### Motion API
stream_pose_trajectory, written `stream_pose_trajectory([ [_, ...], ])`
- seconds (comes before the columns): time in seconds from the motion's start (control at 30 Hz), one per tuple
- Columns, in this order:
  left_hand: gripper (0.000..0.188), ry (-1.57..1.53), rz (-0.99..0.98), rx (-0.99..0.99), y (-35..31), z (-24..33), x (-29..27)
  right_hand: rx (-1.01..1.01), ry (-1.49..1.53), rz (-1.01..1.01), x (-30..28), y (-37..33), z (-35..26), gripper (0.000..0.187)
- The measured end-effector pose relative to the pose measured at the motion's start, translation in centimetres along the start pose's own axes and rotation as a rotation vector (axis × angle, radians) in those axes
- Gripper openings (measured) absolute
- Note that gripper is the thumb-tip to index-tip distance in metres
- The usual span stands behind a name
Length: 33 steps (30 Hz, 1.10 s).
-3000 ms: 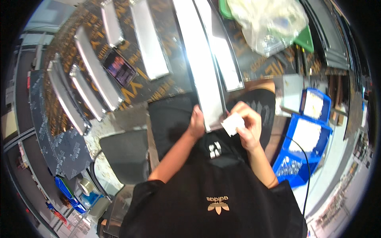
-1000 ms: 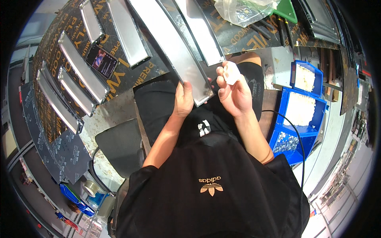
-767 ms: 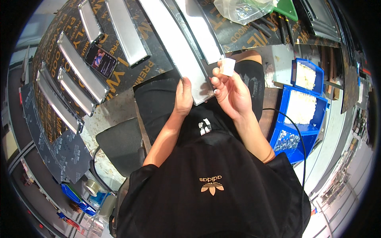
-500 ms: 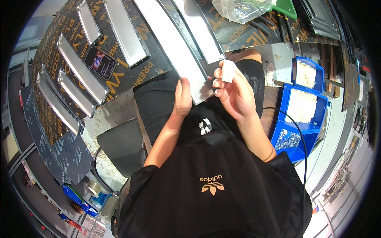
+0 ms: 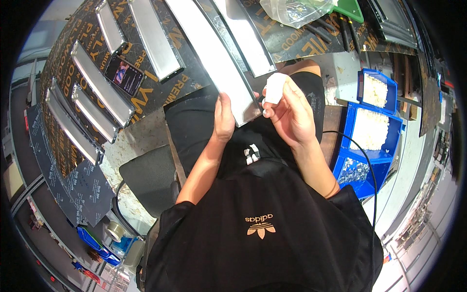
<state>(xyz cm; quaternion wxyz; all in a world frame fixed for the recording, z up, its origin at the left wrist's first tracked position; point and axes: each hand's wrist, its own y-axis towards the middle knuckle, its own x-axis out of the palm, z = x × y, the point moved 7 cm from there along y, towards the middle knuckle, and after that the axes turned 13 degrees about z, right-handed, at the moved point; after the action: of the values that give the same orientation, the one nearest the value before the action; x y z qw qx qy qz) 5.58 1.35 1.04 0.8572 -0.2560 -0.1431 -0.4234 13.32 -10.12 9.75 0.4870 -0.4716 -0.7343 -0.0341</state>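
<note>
My left hand (image 5: 224, 119) grips the near end of a long silvery metal strip (image 5: 214, 58) that runs up and away over the dark printed worktop (image 5: 189, 82). My right hand (image 5: 292, 114) holds a small white block (image 5: 274, 88) between thumb and fingertips, right beside the strip's near end. Both hands hover over my lap, in front of my black shirt.
More silvery strips (image 5: 102, 90) lie in rows on the worktop, with a phone (image 5: 124, 75) among them. A clear plastic bag (image 5: 294, 9) and a green board (image 5: 350, 9) lie at the far edge. Blue bins (image 5: 372, 126) of white parts stand at my right.
The right hand has shifted the white block slightly at the strip's end. The left hand keeps its grip on the strip.
</note>
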Motion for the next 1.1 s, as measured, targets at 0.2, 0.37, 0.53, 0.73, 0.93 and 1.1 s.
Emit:
stream_pose_trajectory([
  [0.2,0.07,0.05,-0.039,0.042,-0.1,-0.3,-0.4,-0.036,-0.08,-0.02,-0.2,0.3,0.2,0.029],
  [0.37,0.072,0.091,0.056,0.048,0.5,-1.9,-2.1,-0.04,-0.072,-0.012,-0.5,0.4,0.3,0.026],
  [0.53,0.075,0.119,0.11,0.056,0.8,-2.8,-3.0,-0.058,-0.107,0.032,-1.0,0.5,0.4,0.022],
  [0.73,0.078,0.039,0.099,-0.003,0.3,-2.5,-2.7,-0.038,-0.145,0.059,-1.2,0.7,0.7,0.02],
  [0.93,0.08,0.025,0.127,-0.025,0.4,-2.6,-2.7,-0.021,-0.148,0.064,-1.2,0.9,1.0,0.019],
  [1.1,0.081,0.034,0.083,0.009,0.2,-2.6,-2.8,-0.03,-0.181,0.112,-1.7,1.1,1.2,0.02],
])
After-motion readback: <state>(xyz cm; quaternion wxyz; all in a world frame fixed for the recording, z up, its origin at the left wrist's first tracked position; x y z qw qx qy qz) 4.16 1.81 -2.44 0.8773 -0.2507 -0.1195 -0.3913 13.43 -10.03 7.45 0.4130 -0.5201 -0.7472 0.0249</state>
